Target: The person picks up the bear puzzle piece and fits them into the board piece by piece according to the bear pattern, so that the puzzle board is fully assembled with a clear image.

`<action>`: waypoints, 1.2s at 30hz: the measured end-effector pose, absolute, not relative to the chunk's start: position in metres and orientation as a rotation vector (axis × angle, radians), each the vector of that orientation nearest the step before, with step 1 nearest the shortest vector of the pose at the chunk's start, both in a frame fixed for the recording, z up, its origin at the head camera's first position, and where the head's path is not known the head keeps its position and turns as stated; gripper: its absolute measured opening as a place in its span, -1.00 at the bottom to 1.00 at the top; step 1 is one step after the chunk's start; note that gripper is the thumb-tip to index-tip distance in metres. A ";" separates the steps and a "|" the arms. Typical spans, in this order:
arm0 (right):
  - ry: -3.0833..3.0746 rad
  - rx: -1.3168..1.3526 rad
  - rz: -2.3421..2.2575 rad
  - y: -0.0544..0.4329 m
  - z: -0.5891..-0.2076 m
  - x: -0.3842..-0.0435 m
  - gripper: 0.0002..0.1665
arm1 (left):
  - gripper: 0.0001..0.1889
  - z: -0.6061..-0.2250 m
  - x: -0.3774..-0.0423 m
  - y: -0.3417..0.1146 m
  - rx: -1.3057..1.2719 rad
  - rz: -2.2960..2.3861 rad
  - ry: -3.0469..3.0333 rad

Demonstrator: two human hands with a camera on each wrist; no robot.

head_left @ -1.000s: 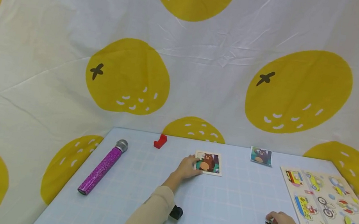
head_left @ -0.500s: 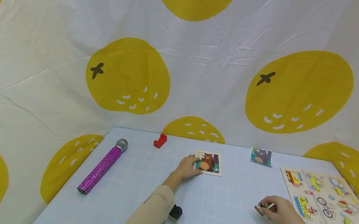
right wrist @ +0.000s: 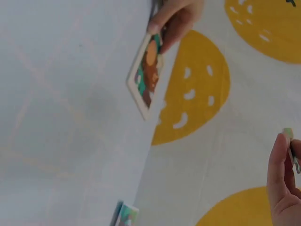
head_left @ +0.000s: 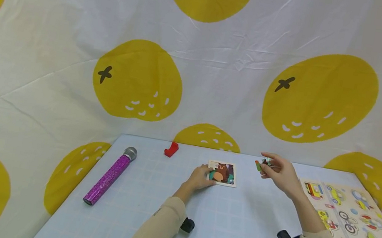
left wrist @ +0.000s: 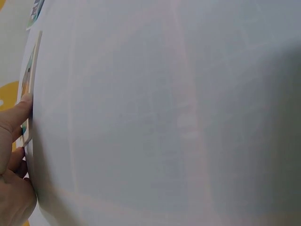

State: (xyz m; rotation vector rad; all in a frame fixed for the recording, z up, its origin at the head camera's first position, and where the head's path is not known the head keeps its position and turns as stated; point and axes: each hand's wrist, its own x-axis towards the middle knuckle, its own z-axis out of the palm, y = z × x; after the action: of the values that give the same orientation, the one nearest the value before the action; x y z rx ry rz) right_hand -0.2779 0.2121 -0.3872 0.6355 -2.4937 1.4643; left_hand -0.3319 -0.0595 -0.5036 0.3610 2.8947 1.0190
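Observation:
A small framed bear picture puzzle (head_left: pixel 224 172) lies flat towards the back of the table. My left hand (head_left: pixel 198 178) grips it by its left side, the thumb at the near edge. The right wrist view also shows this hold on the puzzle's frame (right wrist: pixel 136 96). Raised above the table's back part, my right hand (head_left: pixel 282 174) pinches a small flat piece (head_left: pixel 258 165) in green, orange and white between thumb and fingers. In the right wrist view the fingers cover most of that piece (right wrist: pixel 288 133).
A purple glitter microphone (head_left: pixel 108 179) lies at the left. Near the back edge is a red block (head_left: pixel 171 149). A wooden vehicle peg puzzle (head_left: pixel 360 217) covers the right side, partly beneath the right arm. The right wrist view shows a small picture card (right wrist: pixel 127 215) at the table edge.
My right hand has moved from beside the vehicle puzzle up and to the back left, carrying the small piece, and now hides the picture card in the head view. My left hand has stayed still.

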 end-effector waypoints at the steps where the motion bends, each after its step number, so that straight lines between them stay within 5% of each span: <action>1: -2.460 0.638 1.496 0.208 -0.384 -0.281 -0.56 | -0.42 -0.504 -0.332 -0.060 0.372 1.025 2.895; 11: -2.322 0.548 1.639 0.181 -0.373 -0.302 -0.44 | -0.44 -0.500 -0.330 -0.059 0.398 1.057 2.884; 21: -2.184 0.489 1.862 0.167 -0.377 -0.316 -0.62 | -0.43 -0.500 -0.331 -0.060 0.381 1.025 2.898; 36: -2.183 0.297 2.252 0.130 -0.421 -0.359 -0.53 | -0.43 -0.500 -0.331 -0.060 0.381 1.016 2.895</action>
State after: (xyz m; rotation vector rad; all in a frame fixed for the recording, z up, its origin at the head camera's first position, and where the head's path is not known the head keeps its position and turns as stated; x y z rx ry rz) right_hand -0.3591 0.1301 -0.4207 0.2970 -2.1833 2.2516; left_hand -0.3310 -0.0600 -0.4998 0.3811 2.8949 1.0159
